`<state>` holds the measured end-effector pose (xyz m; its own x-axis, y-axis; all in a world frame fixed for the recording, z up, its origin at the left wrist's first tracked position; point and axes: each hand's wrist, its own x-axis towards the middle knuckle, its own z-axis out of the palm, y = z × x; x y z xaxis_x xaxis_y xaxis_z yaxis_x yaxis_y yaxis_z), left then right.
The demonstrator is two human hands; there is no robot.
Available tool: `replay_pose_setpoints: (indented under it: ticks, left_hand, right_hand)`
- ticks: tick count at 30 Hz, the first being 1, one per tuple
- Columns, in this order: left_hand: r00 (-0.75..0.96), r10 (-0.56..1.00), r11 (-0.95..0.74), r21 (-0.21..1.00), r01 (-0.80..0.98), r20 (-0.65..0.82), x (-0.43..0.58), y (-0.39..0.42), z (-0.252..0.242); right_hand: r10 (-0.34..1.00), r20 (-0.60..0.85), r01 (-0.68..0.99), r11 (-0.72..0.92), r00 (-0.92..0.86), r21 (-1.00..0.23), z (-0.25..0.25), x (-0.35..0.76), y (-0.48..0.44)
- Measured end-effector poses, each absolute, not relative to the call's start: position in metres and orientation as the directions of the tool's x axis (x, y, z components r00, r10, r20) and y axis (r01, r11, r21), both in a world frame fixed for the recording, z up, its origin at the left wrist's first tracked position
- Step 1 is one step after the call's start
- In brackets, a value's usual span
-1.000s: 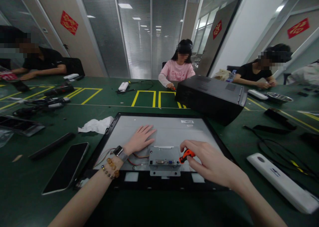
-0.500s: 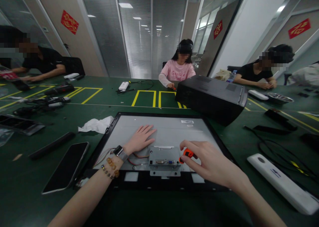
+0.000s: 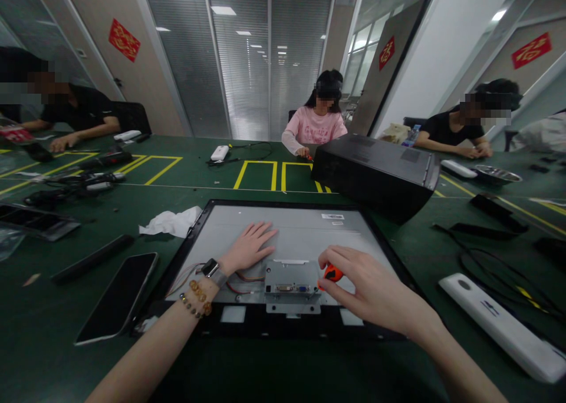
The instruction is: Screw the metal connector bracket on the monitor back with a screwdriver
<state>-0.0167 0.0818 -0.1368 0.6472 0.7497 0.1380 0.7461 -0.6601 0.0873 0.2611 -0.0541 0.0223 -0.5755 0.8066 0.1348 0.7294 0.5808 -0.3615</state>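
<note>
A grey display panel [image 3: 292, 229] with a black frame lies on the green table. My left hand [image 3: 250, 247] rests flat on it, fingers spread, holding nothing. At the panel's near middle stands a metal bracket [image 3: 292, 273] with two connector ports. My right hand [image 3: 358, 273] is closed around an orange and black screwdriver [image 3: 332, 273] at the bracket's right side; the tool's tip is hard to make out. Thin wires [image 3: 245, 278] run from the bracket toward the left.
A phone [image 3: 117, 297] and a black bar [image 3: 92, 258] lie left, a tissue [image 3: 170, 221] at the panel's far left corner. Behind right is a large black case [image 3: 375, 173]; a white device [image 3: 499, 326] and cables lie right. Three people sit across the table.
The orange handle has turned slightly in my right hand, whose fingers shifted a little. My left hand has stayed put. At far left, a person's hand has moved.
</note>
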Motion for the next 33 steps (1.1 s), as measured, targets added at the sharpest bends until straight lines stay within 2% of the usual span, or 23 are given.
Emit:
replay_pose_setpoints:
  ticks: [5, 15, 22, 27, 33]
  left_hand:
    - [0.651, 0.745, -0.665, 0.082, 0.742, 0.146, -0.017, 0.081, -0.136]
    - [0.648, 0.749, -0.662, 0.098, 0.743, 0.141, -0.016, 0.081, -0.135]
    - [0.645, 0.753, -0.657, 0.110, 0.746, 0.126, -0.016, 0.080, -0.134]
    - [0.643, 0.758, -0.652, 0.105, 0.751, 0.114, -0.016, 0.080, -0.133]
    - [0.646, 0.753, -0.658, 0.107, 0.745, 0.126, -0.016, 0.081, -0.135]
  right_hand:
    - [0.821, 0.119, 0.773, 0.567, -0.558, -0.285, 0.012, 0.261, -0.049]
    - [0.827, 0.120, 0.754, 0.552, -0.549, -0.357, 0.024, 0.260, -0.055]
    - [0.832, 0.107, 0.787, 0.550, -0.544, -0.279, 0.013, 0.261, -0.049]
    - [0.831, 0.146, 0.773, 0.554, -0.537, -0.309, 0.014, 0.260, -0.051]
    - [0.835, 0.114, 0.749, 0.536, -0.538, -0.391, 0.027, 0.259, -0.058]
